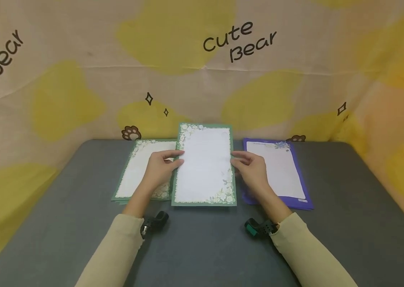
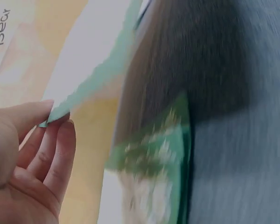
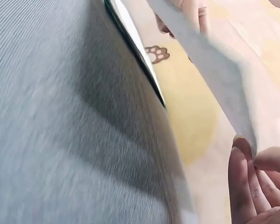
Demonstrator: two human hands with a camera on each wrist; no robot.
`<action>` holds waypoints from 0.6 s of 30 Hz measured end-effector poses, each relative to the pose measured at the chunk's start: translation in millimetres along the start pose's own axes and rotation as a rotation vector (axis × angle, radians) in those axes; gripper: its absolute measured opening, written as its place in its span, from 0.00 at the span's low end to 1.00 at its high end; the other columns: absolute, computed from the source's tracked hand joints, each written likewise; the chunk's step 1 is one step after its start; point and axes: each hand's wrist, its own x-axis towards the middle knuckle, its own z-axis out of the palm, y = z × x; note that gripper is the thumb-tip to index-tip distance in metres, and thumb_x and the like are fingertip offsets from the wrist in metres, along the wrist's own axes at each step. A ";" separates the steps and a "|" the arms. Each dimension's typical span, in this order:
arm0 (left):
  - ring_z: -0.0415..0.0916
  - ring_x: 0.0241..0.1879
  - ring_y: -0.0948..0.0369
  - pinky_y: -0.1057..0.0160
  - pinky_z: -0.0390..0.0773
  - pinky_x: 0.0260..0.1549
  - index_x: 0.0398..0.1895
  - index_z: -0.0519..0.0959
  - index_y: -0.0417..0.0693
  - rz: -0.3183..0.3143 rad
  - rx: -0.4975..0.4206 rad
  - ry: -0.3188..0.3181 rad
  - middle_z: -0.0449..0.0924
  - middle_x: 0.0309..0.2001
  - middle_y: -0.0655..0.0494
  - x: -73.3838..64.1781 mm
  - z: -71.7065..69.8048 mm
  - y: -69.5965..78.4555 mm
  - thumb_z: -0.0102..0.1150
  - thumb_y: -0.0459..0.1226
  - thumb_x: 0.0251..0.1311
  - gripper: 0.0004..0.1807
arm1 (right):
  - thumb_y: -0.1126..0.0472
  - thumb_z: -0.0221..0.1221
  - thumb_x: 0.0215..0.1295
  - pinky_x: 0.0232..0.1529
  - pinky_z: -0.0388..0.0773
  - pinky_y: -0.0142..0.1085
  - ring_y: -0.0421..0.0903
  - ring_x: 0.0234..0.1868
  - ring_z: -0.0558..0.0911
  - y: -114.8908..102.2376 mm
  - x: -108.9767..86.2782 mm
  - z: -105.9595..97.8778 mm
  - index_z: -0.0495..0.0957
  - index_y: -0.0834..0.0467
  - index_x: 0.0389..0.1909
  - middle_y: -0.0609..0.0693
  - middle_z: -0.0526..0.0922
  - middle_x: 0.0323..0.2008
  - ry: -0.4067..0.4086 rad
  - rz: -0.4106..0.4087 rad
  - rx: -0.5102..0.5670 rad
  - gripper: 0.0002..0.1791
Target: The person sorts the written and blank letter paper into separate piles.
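Note:
Between both hands a green-bordered sheet of paper (image 1: 203, 163) with white flowers at two corners is held up above the table. My left hand (image 1: 160, 165) pinches its left edge between thumb and fingers; the left wrist view shows the thumb (image 2: 39, 109) on the near face. On the opposite edge my right hand (image 1: 252, 167) pinches the sheet the same way, its fingers (image 3: 242, 172) behind the paper. Left of the held sheet lies a stack of matching green-bordered sheets (image 1: 134, 171), partly covered by my left hand. To the right rests a stack of purple-bordered sheets (image 1: 306, 191), partly behind my right hand.
A dark grey table (image 1: 202, 247) carries both stacks near its far edge. Behind it hangs a cream and yellow cloth (image 1: 173, 40) printed with "Cute Bear", which also runs along both sides. Black wrist cameras (image 1: 155, 223) are strapped to both wrists.

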 end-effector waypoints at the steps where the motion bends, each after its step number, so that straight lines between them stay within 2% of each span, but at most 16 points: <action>1: 0.77 0.26 0.63 0.64 0.78 0.25 0.58 0.84 0.51 -0.005 0.013 0.004 0.82 0.61 0.47 -0.3 -3.1 -0.7 0.64 0.39 0.67 0.17 | 0.62 0.64 0.68 0.35 0.87 0.38 0.37 0.29 0.85 -2.0 -0.2 1.8 0.84 0.60 0.55 0.62 0.89 0.47 -0.004 -0.004 -0.013 0.16; 4: 0.84 0.39 0.59 0.60 0.83 0.33 0.57 0.84 0.50 -0.022 0.048 0.017 0.84 0.58 0.47 -1.3 -14.1 -3.4 0.64 0.39 0.67 0.16 | 0.63 0.64 0.67 0.37 0.88 0.42 0.39 0.27 0.85 -8.8 -0.4 9.4 0.84 0.60 0.54 0.62 0.89 0.48 -0.032 -0.005 -0.026 0.15; 8: 0.84 0.38 0.63 0.60 0.84 0.34 0.57 0.84 0.49 -0.031 0.100 0.024 0.84 0.57 0.47 -2.5 -28.6 -8.2 0.64 0.39 0.67 0.16 | 0.65 0.64 0.66 0.38 0.88 0.47 0.42 0.27 0.86 -14.9 1.4 21.5 0.84 0.61 0.54 0.61 0.88 0.50 -0.081 -0.031 -0.033 0.16; 10: 0.84 0.36 0.65 0.59 0.85 0.34 0.57 0.84 0.48 -0.026 0.118 0.031 0.84 0.57 0.46 -3.8 -36.4 -11.0 0.64 0.39 0.67 0.16 | 0.65 0.64 0.66 0.36 0.88 0.45 0.45 0.27 0.88 -17.6 2.6 28.9 0.85 0.61 0.54 0.61 0.88 0.51 -0.106 -0.045 -0.043 0.16; 13: 0.84 0.35 0.64 0.57 0.86 0.36 0.56 0.84 0.45 -0.027 0.152 0.043 0.84 0.56 0.43 -7.0 -49.7 -14.1 0.64 0.38 0.67 0.16 | 0.65 0.64 0.65 0.28 0.83 0.36 0.52 0.28 0.89 -21.4 4.7 41.9 0.85 0.59 0.54 0.59 0.87 0.52 -0.140 -0.054 -0.072 0.17; 16: 0.84 0.37 0.61 0.60 0.85 0.35 0.57 0.84 0.44 -0.057 0.201 0.045 0.84 0.57 0.41 -9.5 -64.1 -16.4 0.64 0.37 0.67 0.17 | 0.64 0.65 0.65 0.23 0.76 0.30 0.57 0.29 0.89 -25.7 7.4 57.4 0.85 0.57 0.56 0.57 0.87 0.53 -0.184 -0.057 -0.109 0.18; 18: 0.84 0.39 0.58 0.63 0.83 0.34 0.59 0.83 0.44 -0.082 0.241 0.039 0.83 0.58 0.41 -10.0 -73.1 -17.6 0.64 0.37 0.67 0.18 | 0.63 0.65 0.65 0.23 0.74 0.28 0.57 0.30 0.89 -27.8 9.9 68.4 0.84 0.57 0.57 0.56 0.87 0.54 -0.215 -0.057 -0.131 0.19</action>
